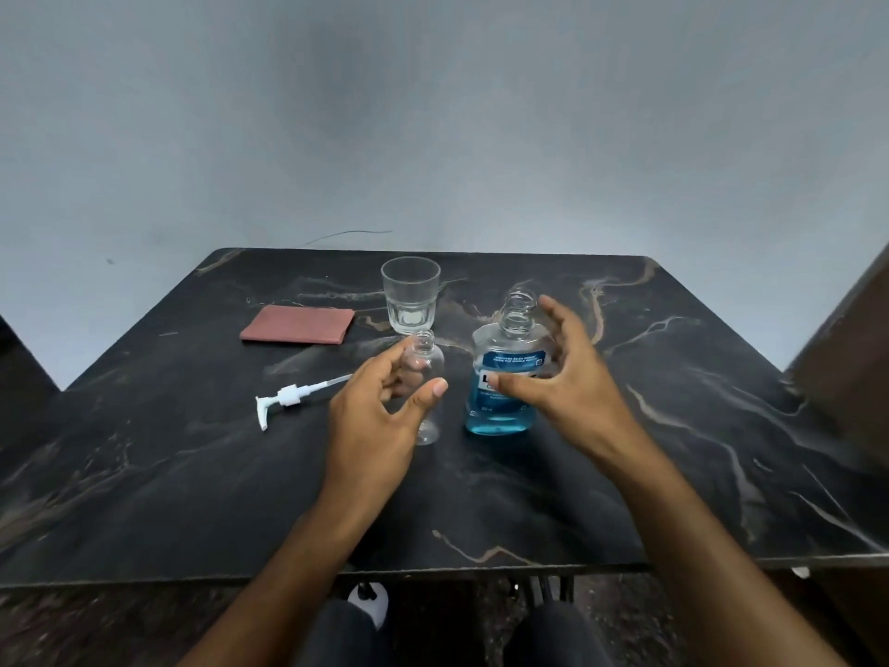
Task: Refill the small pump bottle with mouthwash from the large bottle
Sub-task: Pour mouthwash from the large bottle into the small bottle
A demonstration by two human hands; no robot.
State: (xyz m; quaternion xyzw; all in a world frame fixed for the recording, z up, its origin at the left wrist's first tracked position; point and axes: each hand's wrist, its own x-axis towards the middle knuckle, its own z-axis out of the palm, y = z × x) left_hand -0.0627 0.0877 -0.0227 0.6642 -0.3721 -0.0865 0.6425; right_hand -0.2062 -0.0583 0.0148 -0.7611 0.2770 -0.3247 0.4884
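The small clear pump bottle (429,363) stands upright and uncapped at the table's middle, and looks empty. My left hand (380,416) curves loosely around it, thumb in front and fingers behind, with a gap at the palm. Its white pump head (288,397) lies on the table to the left. The large mouthwash bottle (502,406) stands just to the right with its neck open and blue liquid in the lower part. My right hand (567,377) hovers at its right side, fingers spread, thumb across the label.
A clear drinking glass (411,296) stands behind the two bottles. A folded reddish cloth (298,324) lies at the back left. The dark marble table (673,450) has bare surface on the right and near its front edge. My knees show below the front edge.
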